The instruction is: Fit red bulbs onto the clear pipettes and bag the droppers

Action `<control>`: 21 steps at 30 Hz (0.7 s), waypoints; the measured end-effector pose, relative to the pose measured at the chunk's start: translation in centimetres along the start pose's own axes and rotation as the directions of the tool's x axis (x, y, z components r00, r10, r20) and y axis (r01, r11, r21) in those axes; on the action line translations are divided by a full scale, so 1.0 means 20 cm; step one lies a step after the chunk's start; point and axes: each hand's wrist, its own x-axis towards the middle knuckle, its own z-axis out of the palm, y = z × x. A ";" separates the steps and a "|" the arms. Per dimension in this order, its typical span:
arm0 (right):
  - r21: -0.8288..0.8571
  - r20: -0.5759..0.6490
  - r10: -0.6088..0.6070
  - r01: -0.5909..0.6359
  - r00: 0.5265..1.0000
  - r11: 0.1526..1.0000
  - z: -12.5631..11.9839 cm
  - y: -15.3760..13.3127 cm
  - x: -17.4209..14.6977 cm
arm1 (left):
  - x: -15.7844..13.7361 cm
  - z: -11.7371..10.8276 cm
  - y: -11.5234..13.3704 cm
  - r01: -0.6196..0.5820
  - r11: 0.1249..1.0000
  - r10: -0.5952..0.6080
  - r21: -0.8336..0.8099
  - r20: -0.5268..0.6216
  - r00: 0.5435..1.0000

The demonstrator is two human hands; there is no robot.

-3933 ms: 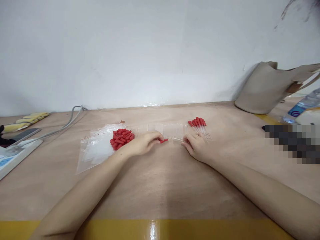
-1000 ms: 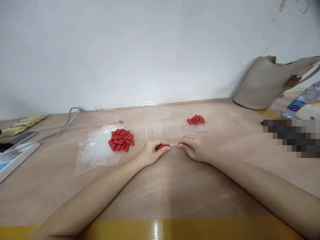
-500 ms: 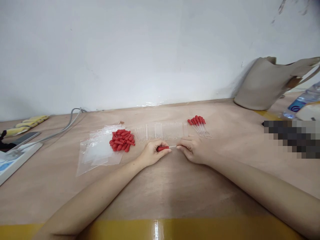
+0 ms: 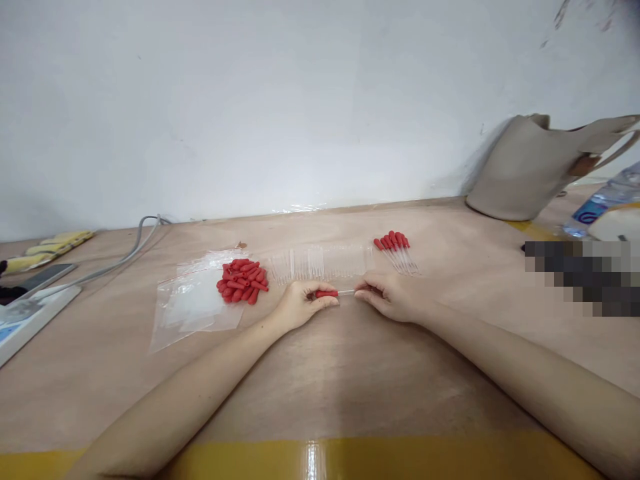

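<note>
- Pinching a red dropper bulb (image 4: pixel 327 293) in the left grip (image 4: pixel 299 305), apparently for steadiness.
- Pinching a clear tube (image 4: pixel 346 292) in the right grip (image 4: pixel 393 297), probably for alignment.

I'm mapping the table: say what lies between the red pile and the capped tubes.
The head view shows a row of clear tubes between the red pile and the capped tubes.

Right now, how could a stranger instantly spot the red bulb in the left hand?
On the brown table, find the row of clear tubes. Just nearer the camera, the left hand holds the red bulb, a clear tube running from its end to the right hand. Unlike bulbs in the red pile or red-topped bunch, it is held.
</note>
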 end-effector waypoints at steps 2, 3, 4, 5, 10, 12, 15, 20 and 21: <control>-0.082 -0.048 -0.046 0.042 0.998 0.996 0.01 -0.01 -0.01 | 0.00 0.01 0.01 0.043 0.998 -0.043 -0.052 0.000 0.999; -0.106 -0.072 -0.067 0.059 0.995 0.993 0.02 -0.01 -0.01 | 0.00 0.01 0.01 0.059 0.995 -0.059 -0.079 0.001 0.998; -0.119 -0.094 -0.084 0.073 0.992 0.990 0.03 -0.01 -0.02 | 0.00 0.02 0.02 0.070 0.992 -0.070 -0.104 0.006 0.998; -0.124 -0.110 -0.098 0.084 0.989 0.989 0.03 -0.02 -0.02 | -0.01 0.02 0.03 0.074 0.990 -0.073 -0.122 0.012 0.997; -0.102 -0.132 -0.081 0.068 0.988 0.992 0.06 -0.03 -0.02 | -0.02 0.03 0.03 0.032 0.991 -0.028 -0.127 0.034 0.999; -0.066 -0.121 -0.043 0.036 0.992 0.997 0.08 -0.04 -0.02 | -0.02 0.03 0.03 0.007 0.993 -0.003 -0.118 0.028 1.000; 0.021 -0.079 0.015 -0.013 0.997 1.000 0.09 -0.04 -0.01 | -0.02 0.03 0.02 -0.025 0.995 0.026 -0.099 0.007 1.000; 0.114 0.011 0.080 -0.080 0.997 0.990 0.11 -0.04 0.02 | -0.03 0.03 0.03 -0.114 0.993 0.114 0.036 -0.008 0.993; 0.131 0.020 0.087 -0.089 0.996 0.987 0.11 -0.04 0.02 | -0.02 0.03 0.03 -0.130 0.990 0.131 0.059 -0.012 0.991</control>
